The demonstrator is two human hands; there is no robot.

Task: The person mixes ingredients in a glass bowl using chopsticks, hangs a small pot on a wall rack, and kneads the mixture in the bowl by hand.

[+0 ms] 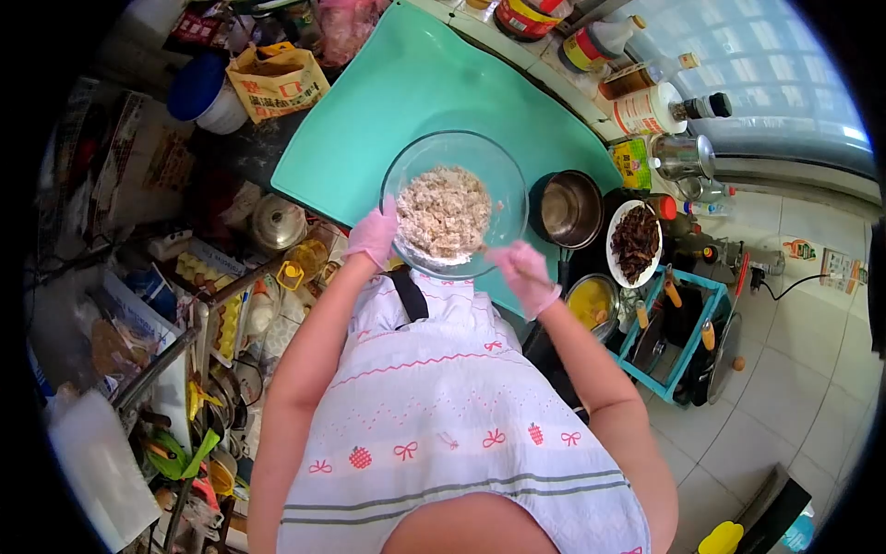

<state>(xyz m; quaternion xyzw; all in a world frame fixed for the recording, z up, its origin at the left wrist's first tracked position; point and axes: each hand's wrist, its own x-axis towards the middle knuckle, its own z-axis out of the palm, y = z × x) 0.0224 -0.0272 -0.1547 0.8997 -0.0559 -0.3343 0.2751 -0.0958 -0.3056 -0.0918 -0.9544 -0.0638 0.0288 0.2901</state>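
A clear glass bowl stands on the green mat and holds a crumbly, pale flour mixture with some loose white flour near its front side. My left hand, in a thin pink glove, grips the bowl's left rim. My right hand, gloved the same way and slightly smeared by motion, is closed at the bowl's front right edge. A thin, stick-like utensil seems to run from its fingers toward the mixture; blur hides its exact kind.
The green mat covers the counter. Right of the bowl are a saucepan, a white plate of dark food, a bowl with yellow liquid and a blue rack. Bottles line the window ledge; crowded shelves stand at left.
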